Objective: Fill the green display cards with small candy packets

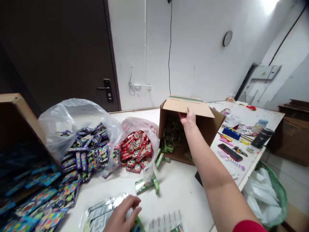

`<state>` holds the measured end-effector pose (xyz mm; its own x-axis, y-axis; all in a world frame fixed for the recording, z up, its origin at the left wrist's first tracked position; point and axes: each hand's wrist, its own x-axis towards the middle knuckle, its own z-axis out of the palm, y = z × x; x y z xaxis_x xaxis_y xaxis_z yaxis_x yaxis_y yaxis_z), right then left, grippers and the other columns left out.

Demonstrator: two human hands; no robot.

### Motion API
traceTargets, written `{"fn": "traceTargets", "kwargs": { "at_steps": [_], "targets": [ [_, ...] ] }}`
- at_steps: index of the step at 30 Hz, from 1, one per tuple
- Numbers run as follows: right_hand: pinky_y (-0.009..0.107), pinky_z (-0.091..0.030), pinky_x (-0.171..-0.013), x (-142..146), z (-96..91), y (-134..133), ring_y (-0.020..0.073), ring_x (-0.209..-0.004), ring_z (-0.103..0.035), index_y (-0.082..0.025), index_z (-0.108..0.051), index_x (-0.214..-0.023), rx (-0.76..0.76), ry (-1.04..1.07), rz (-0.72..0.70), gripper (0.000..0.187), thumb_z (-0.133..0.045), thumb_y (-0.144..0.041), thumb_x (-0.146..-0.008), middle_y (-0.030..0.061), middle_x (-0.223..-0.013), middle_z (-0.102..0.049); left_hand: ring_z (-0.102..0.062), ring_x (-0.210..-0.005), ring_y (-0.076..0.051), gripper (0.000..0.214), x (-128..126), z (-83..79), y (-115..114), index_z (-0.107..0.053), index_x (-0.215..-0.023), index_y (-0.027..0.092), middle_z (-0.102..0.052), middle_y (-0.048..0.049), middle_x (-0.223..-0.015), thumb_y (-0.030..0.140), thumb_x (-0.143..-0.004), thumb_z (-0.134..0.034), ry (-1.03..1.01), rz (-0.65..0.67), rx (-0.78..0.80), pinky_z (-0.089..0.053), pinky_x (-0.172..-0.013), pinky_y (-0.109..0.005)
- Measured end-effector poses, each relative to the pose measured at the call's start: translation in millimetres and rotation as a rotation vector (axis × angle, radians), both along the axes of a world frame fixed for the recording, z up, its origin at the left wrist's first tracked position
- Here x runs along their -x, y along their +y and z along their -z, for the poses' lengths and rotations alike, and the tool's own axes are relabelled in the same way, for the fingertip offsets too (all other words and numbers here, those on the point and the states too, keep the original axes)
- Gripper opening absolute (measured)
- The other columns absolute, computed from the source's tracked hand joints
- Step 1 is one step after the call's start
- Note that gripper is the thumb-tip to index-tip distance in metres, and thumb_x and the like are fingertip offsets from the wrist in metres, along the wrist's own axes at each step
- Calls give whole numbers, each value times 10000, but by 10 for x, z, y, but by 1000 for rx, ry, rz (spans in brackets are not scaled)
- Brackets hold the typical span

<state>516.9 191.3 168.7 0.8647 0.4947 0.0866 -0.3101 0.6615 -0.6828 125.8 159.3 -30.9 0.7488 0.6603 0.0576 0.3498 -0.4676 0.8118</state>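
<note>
At three o'clock, our right hand [187, 119] grips the flap of a brown rectangular cardboard box [207, 129]. At seven, our left hand [123, 214] curls beside flat silvery plastic-wrapped packets [98, 214]; whether it grips anything, we can't tell.

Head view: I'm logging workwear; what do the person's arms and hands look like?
No glove on the left hand or right hand. The right arm is bare, without a watch, up to a red sleeve; the left sleeve is out of view.
</note>
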Motion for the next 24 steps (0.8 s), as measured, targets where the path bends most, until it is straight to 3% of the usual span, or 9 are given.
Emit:
{"fn": "traceTargets", "kwargs": {
  "at_steps": [5,8,10,12,15,18,21,24],
  "targets": [
    [312,-607,-729,97,10,-124,110,-735,-663,-202,-544,-997,-46,53,-11,248,-390,-45,-884,-25,-829,-677,-632,-887,-248,216,-410,-740,302,-689,-903,245,-705,-50,-926,418,-799,-610,-240,6,31,-491,-839,-364],
    [299,-606,-728,230,119,-309,106,-738,-659,-218,-552,-993,-71,33,-31,266,-417,-27,-863,-44,-819,-675,-636,-943,-248,277,-892,-1246,496,-699,-966,223,-711,-72,-996,395,-749,-688,-419,96,242,-492,-833,-342],
    [279,-603,-718,295,161,-380,98,-720,-653,-223,-556,-989,-71,23,-46,262,-425,-31,-868,-52,-808,-674,-623,-1001,-245,359,-1324,-1491,555,-695,-1012,209,-693,-89,-1074,367,-695,-754,-499,179,385,-471,-861,-329],
    [254,-596,-699,323,158,-393,91,-682,-644,-214,-562,-981,-52,17,-71,239,-432,-41,-879,-51,-776,-671,-605,-1043,-260,404,-1802,-1629,541,-683,-1012,193,-678,-113,-1092,444,-703,-747,-511,215,554,-450,-881,-359],
    [229,-586,-670,304,102,-404,91,-628,-632,-188,-576,-960,3,9,-129,200,-433,-63,-896,-41,-701,-662,-572,-1108,-280,448,-2468,-1702,446,-661,-959,189,-668,-118,-1108,578,-736,-676,-539,229,741,-410,-925,-397],
    [232,-578,-688,318,177,-593,108,-699,-667,-174,-600,-967,51,-21,-201,193,-440,-90,-897,-2,-758,-700,-606,-1050,-263,454,-2941,-1757,398,-627,-878,174,-687,-109,-1001,604,-739,-663,-701,196,876,-438,-892,-362],
    [237,-564,-728,494,661,-999,129,-893,-689,-206,-619,-1061,128,-76,-341,215,-484,-172,-897,30,-1006,-722,-644,-956,-252,434,-3216,-1857,437,-593,-849,163,-681,-112,-940,559,-721,-714,-784,161,938,-483,-832,-343],
    [272,-559,-715,810,1513,-1404,157,-827,-703,-217,-634,-997,471,79,-480,193,-641,-253,-808,38,-965,-723,-659,-912,-252,370,-3385,-1952,456,-592,-890,155,-670,-121,-954,478,-761,-715,-794,193,973,-506,-822,-371]
  ]
}}
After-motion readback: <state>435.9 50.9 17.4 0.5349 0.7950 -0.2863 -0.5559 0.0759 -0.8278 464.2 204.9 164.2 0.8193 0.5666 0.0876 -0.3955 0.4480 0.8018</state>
